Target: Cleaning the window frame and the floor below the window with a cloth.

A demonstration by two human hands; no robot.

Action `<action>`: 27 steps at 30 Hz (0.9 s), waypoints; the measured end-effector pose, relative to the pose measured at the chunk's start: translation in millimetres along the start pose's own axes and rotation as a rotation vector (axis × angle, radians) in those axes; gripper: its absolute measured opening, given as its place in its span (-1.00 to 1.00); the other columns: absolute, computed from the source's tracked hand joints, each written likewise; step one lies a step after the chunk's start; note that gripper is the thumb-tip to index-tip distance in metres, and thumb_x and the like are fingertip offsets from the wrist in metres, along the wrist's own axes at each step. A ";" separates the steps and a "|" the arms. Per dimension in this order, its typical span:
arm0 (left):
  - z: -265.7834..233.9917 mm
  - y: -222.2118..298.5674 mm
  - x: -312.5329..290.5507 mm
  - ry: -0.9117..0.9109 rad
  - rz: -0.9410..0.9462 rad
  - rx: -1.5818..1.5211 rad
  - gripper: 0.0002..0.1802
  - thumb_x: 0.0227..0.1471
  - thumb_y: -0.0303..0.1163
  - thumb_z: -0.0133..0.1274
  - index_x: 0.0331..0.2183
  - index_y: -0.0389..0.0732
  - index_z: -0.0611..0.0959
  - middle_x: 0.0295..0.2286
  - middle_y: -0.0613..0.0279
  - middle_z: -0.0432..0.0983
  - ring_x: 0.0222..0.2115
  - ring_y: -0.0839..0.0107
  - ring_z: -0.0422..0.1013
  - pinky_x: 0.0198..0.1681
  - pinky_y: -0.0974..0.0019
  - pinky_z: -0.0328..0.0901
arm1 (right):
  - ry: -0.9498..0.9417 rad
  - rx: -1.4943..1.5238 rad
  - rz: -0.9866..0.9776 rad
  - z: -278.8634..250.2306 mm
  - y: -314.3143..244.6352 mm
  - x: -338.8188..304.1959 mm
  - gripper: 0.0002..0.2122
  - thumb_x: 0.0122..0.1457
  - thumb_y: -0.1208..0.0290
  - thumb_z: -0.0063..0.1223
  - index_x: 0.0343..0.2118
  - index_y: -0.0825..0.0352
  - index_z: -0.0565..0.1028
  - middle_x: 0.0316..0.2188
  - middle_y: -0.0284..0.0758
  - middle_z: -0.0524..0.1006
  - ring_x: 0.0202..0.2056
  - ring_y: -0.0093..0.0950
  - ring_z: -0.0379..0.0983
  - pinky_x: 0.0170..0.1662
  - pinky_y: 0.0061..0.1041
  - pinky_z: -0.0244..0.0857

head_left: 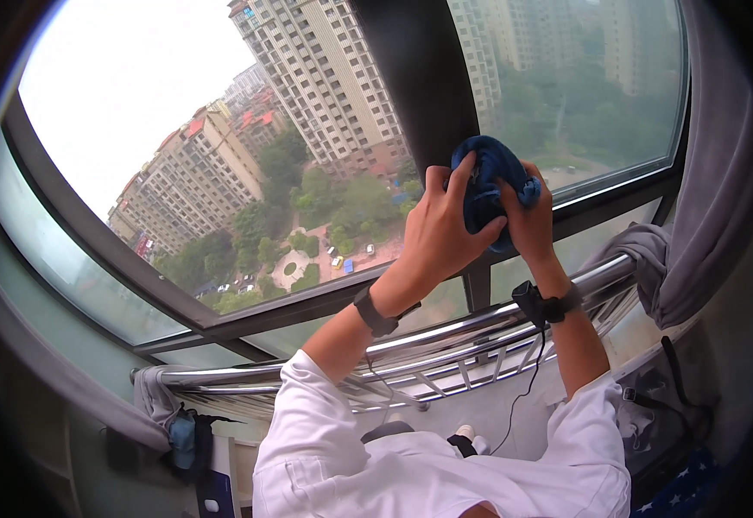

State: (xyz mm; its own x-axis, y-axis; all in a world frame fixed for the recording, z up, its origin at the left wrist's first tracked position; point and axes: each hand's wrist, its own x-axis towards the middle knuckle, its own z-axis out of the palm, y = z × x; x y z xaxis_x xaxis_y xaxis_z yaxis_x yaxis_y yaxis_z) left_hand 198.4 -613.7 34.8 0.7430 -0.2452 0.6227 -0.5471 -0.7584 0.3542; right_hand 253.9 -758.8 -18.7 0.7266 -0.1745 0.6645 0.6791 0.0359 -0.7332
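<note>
A bunched dark blue cloth (483, 194) is held up between my two hands, in front of the dark upright window frame (433, 82). My left hand (442, 226) grips the cloth from its left side, fingers spread over it and thumb pressed to its lower edge. From the right, my right hand (532, 220) is closed round the other side, its fingertips partly hidden by the cloth. Black straps with small devices sit on both wrists. A thin black cable (528, 393) hangs down from the right one.
Window panes (566, 104) stand ahead, with tall buildings and trees beyond. A shiny metal railing (446, 332) runs across below my forearms. Grey curtains (722, 155) hang at the right, one draped by the railing's end. Bags and dark straps (674, 388) lie at the lower right.
</note>
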 end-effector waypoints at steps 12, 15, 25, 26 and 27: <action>28.1 -48.6 -38.2 -0.123 0.072 0.077 -0.15 -0.21 -0.20 0.32 0.10 -0.20 0.32 -0.20 -0.04 0.34 -0.29 -0.09 0.46 -0.34 0.03 0.40 | 0.091 -0.402 -0.203 10.3 21.3 -55.0 -0.68 0.02 0.51 0.18 -0.14 0.41 0.42 -0.17 -0.10 0.45 -0.11 -0.11 0.41 -0.04 -0.30 0.29; 17.8 -33.9 -38.4 -0.193 -0.040 0.030 -0.16 -0.21 -0.21 0.31 0.10 -0.20 0.32 -0.19 -0.06 0.35 -0.28 -0.10 0.45 -0.31 0.06 0.40 | 0.055 -0.379 -0.137 5.4 12.4 -55.8 -0.68 0.01 0.50 0.19 -0.15 0.41 0.43 -0.15 -0.11 0.46 -0.11 -0.13 0.42 -0.03 -0.32 0.28; 18.5 -55.6 -155.7 -0.381 -0.208 -0.129 -0.21 -0.24 -0.21 0.31 0.00 -0.30 0.34 -0.20 -0.04 0.42 -0.33 -0.06 0.47 -0.33 0.10 0.40 | -0.313 -0.458 0.065 7.7 6.8 -156.7 -0.67 -0.03 0.52 0.21 -0.15 0.42 0.47 -0.13 -0.13 0.48 -0.10 -0.16 0.45 -0.03 -0.37 0.31; 20.2 -60.3 -166.9 -0.368 -0.200 -0.133 -0.22 -0.23 -0.22 0.30 0.00 -0.32 0.34 -0.22 -0.05 0.42 -0.35 -0.07 0.47 -0.34 0.09 0.39 | -0.354 -0.464 0.104 11.6 7.8 -162.6 -0.68 -0.01 0.50 0.21 -0.16 0.42 0.47 -0.12 -0.12 0.48 -0.12 -0.14 0.45 -0.05 -0.36 0.33; 20.5 -64.5 -176.5 -0.367 -0.236 -0.145 -0.22 -0.23 -0.22 0.30 0.00 -0.32 0.34 -0.22 -0.05 0.42 -0.35 -0.07 0.47 -0.34 0.09 0.39 | -0.386 -0.463 0.122 17.0 9.3 -169.7 -0.68 -0.01 0.50 0.21 -0.16 0.42 0.47 -0.12 -0.12 0.48 -0.12 -0.14 0.45 -0.05 -0.36 0.33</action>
State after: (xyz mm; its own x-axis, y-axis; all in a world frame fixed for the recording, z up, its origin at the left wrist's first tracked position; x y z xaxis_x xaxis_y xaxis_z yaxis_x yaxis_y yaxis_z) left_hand 110.4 -533.9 -112.3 0.9268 -0.2935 0.2343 -0.3755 -0.7336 0.5665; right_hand 138.7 -712.2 -135.8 0.8404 0.1761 0.5125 0.5357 -0.4130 -0.7365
